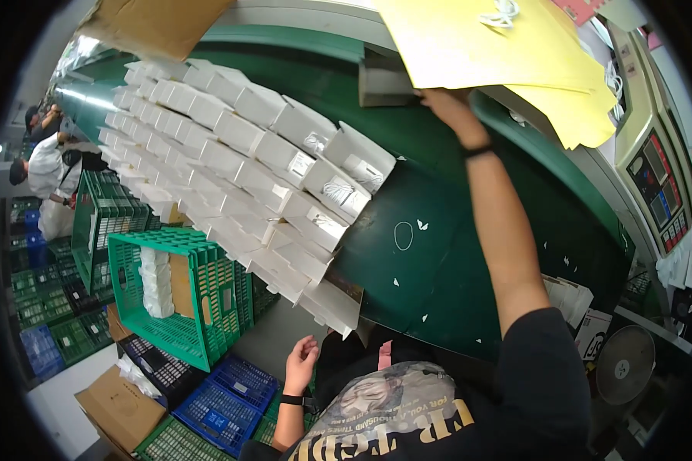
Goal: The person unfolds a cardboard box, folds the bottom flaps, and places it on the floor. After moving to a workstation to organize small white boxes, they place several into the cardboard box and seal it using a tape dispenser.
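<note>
My right hand (447,107) reaches to the far side of the green work surface (446,269), by the edge of a large yellow sheet (507,61). Its fingers are partly hidden there, beside a small grey box (384,83), and whether they grip it cannot be seen. Close to my body, left of my lap, my left hand (303,361) hangs with loosely bent fingers and nothing in it. Rows of open white boxes (238,165) stand packed together on the surface. The nearest ones hold coiled white cables (338,190).
A green plastic crate (200,307) with white packages stands on the left, above blue crates (227,399). A cardboard box (146,27) is at the far left. On the right sit a weighing scale (657,184) and a round grey disc (625,365). Other people work far left.
</note>
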Demonstrator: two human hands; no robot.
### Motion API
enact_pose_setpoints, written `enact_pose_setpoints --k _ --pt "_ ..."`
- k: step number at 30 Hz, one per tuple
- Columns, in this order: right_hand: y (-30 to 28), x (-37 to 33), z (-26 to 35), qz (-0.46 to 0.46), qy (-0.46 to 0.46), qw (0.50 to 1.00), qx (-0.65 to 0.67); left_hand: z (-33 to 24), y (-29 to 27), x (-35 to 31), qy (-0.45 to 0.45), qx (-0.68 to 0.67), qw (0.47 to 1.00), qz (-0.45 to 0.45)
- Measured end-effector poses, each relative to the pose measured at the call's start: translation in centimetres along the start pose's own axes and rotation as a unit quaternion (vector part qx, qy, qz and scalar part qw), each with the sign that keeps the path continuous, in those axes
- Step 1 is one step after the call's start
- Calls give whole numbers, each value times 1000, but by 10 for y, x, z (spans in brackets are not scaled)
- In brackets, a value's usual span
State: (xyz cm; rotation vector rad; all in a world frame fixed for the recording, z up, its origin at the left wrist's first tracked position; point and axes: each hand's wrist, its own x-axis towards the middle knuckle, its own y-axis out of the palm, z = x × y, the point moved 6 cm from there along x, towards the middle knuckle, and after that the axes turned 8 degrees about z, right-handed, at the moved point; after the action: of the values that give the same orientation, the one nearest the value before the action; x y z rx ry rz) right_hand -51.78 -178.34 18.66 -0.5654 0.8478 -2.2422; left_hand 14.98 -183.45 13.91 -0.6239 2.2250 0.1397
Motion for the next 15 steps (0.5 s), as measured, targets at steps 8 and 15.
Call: enact_pose_setpoints --k 8,15 --pt "-109 -194 93 15 -32 996 78 15 -19 21 6 -103 994 -40" --pt "-7 -230 140 356 -86 922 126 -30 10 90 -25 -350 928 -126"
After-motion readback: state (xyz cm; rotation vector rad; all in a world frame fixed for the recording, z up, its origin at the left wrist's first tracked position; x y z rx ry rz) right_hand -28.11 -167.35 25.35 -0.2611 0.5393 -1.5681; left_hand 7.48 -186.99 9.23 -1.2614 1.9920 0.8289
